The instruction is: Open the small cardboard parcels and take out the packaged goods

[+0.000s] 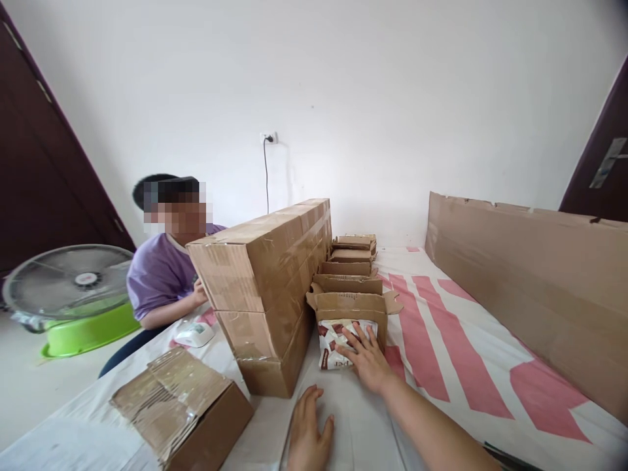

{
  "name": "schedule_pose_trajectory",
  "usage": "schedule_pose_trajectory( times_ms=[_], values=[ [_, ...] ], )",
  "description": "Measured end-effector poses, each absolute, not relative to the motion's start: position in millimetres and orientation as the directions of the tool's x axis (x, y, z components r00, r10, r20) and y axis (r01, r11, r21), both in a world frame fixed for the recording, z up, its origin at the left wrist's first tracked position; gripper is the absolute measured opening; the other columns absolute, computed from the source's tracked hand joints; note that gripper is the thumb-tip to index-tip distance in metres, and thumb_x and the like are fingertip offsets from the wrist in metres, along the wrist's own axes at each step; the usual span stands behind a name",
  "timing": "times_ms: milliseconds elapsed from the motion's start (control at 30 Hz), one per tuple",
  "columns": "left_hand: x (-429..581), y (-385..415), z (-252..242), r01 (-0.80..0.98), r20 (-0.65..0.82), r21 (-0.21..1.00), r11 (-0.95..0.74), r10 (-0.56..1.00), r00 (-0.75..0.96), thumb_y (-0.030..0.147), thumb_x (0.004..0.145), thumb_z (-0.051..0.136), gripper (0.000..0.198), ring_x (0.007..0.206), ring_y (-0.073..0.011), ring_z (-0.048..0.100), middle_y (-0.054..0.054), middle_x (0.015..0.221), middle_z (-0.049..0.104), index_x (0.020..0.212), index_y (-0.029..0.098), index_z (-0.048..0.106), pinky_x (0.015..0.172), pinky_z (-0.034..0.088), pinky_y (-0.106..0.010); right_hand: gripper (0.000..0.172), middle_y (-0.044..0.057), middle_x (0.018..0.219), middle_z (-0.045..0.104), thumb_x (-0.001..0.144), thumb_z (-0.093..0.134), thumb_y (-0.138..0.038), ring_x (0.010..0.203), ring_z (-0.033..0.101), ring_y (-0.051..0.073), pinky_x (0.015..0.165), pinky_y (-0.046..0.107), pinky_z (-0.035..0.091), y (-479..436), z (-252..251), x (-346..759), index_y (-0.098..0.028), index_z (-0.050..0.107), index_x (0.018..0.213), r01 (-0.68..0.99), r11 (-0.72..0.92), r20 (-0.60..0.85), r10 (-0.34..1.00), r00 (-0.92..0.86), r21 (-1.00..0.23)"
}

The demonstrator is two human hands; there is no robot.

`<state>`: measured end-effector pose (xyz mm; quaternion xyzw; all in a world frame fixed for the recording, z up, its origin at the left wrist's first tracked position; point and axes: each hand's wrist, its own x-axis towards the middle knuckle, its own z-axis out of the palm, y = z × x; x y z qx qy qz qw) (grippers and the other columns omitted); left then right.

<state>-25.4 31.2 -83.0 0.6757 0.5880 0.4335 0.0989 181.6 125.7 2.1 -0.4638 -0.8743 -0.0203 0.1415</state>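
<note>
My right hand (367, 360) lies with spread fingers on a white plastic bag (328, 343) printed in red and brown. The bag stands upright at the near side of an open cardboard box (350, 302), whose flaps stick up and out. Whether the bag is partly inside the box, I cannot tell. Closer to me, my left hand (309, 428) rests over a pale flat surface (360, 418), thumb apart from the fingers, with nothing in it. Behind the nearest box runs a row of more open cardboard boxes (349, 252).
Taped cardboard boxes (275, 275) form a stacked wall left of the row. A worn carton (196, 405) and a white device (195, 333) lie farther left. Beyond sits a person (164, 275) beside a fan (73, 281) and green basin (91, 330). A long cardboard panel (530, 281) stands right.
</note>
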Motion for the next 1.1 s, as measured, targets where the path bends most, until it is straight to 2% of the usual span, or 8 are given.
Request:
schedule_pose_trajectory(
  times_ms=[100, 233, 467, 633, 833, 967, 1033, 1100],
  values=[
    [-24, 28, -71, 0.723, 0.455, 0.630, -0.284, 0.889, -0.047, 0.026, 0.077, 0.052, 0.031, 0.118, -0.0330, 0.060, -0.016, 0.123, 0.065, 0.104, 0.017, 0.066, 0.102, 0.047, -0.055, 0.061, -0.003, 0.165, 0.011, 0.093, 0.053, -0.014, 0.151, -0.004, 0.028, 0.119, 0.061, -0.002, 132, 1, 174, -0.040, 0.038, 0.147, 0.843, 0.526, 0.263, 0.834, -0.485, -0.113],
    [-20, 25, -55, 0.726, 0.433, 0.632, -0.272, 0.900, -0.040, 0.024, 0.074, 0.053, 0.024, 0.112, -0.0324, 0.063, -0.015, 0.116, 0.069, 0.092, 0.019, 0.068, 0.099, 0.050, -0.053, 0.061, 0.003, 0.165, 0.006, 0.095, 0.044, -0.013, 0.150, -0.006, 0.030, 0.118, 0.064, -0.002, 119, -11, 159, -0.032, 0.031, 0.152, 0.869, 0.470, 0.244, 0.870, -0.428, -0.153],
    [-15, 22, -41, 0.707, 0.432, 0.639, -0.302, 0.902, -0.005, 0.023, 0.073, 0.054, 0.016, 0.103, -0.0303, 0.065, -0.011, 0.103, 0.072, 0.081, 0.022, 0.067, 0.095, 0.050, -0.049, 0.054, 0.005, 0.164, 0.012, 0.100, 0.038, -0.023, 0.151, 0.008, 0.028, 0.121, 0.054, 0.014, 66, -33, 161, -0.028, 0.031, 0.152, 0.878, 0.398, 0.172, 0.916, -0.363, -0.268],
    [-17, 23, -38, 0.694, 0.424, 0.653, -0.302, 0.906, -0.004, 0.026, 0.073, 0.053, 0.017, 0.103, -0.0309, 0.065, -0.011, 0.103, 0.072, 0.081, 0.021, 0.067, 0.096, 0.049, -0.051, 0.054, 0.005, 0.162, 0.020, 0.099, 0.043, -0.042, 0.150, 0.016, 0.027, 0.122, 0.048, 0.016, 7, -32, 173, -0.030, 0.034, 0.151, 0.827, 0.447, 0.107, 0.892, -0.438, -0.342],
    [-14, 6, -33, 0.670, 0.412, 0.668, -0.325, 0.911, 0.032, 0.030, 0.078, 0.050, 0.022, 0.104, -0.0300, 0.066, -0.013, 0.106, 0.071, 0.087, 0.019, 0.067, 0.093, 0.053, -0.050, 0.055, 0.008, 0.161, 0.023, 0.098, 0.043, -0.045, 0.149, 0.014, 0.030, 0.121, 0.053, 0.012, -50, -19, 184, -0.028, 0.037, 0.150, 0.740, 0.467, 0.086, 0.867, -0.491, -0.483],
    [-25, -19, 21, 0.651, 0.540, 0.583, -0.487, 0.830, 0.138, 0.038, 0.087, 0.051, 0.024, 0.112, -0.0267, 0.064, -0.011, 0.118, 0.067, 0.097, 0.024, 0.067, 0.095, 0.053, -0.043, 0.058, 0.009, 0.160, 0.026, 0.097, 0.045, -0.047, 0.149, 0.015, 0.030, 0.121, 0.053, 0.012, -63, -10, 188, -0.027, 0.036, 0.150, 0.729, 0.433, 0.032, 0.869, -0.493, -0.531],
    [-46, -22, 67, 0.686, 0.682, 0.485, -0.542, 0.726, 0.091, 0.041, 0.086, 0.053, 0.023, 0.112, -0.0273, 0.063, -0.010, 0.114, 0.068, 0.094, 0.024, 0.067, 0.097, 0.051, -0.044, 0.058, 0.008, 0.161, 0.026, 0.097, 0.044, -0.047, 0.150, 0.016, 0.029, 0.122, 0.052, 0.012, -65, -6, 189, -0.026, 0.037, 0.150, 0.730, 0.412, 0.011, 0.874, -0.486, -0.546],
    [-81, -13, 117, 0.772, 0.761, 0.432, -0.466, 0.648, -0.035, 0.048, 0.084, 0.053, 0.032, 0.112, -0.0279, 0.062, -0.009, 0.113, 0.068, 0.097, 0.022, 0.065, 0.099, 0.048, -0.046, 0.056, 0.007, 0.161, 0.026, 0.097, 0.043, -0.046, 0.150, 0.016, 0.028, 0.122, 0.051, 0.012, -67, -2, 190, -0.026, 0.038, 0.150, 0.726, 0.404, 0.015, 0.879, -0.477, -0.557]
  ],
)
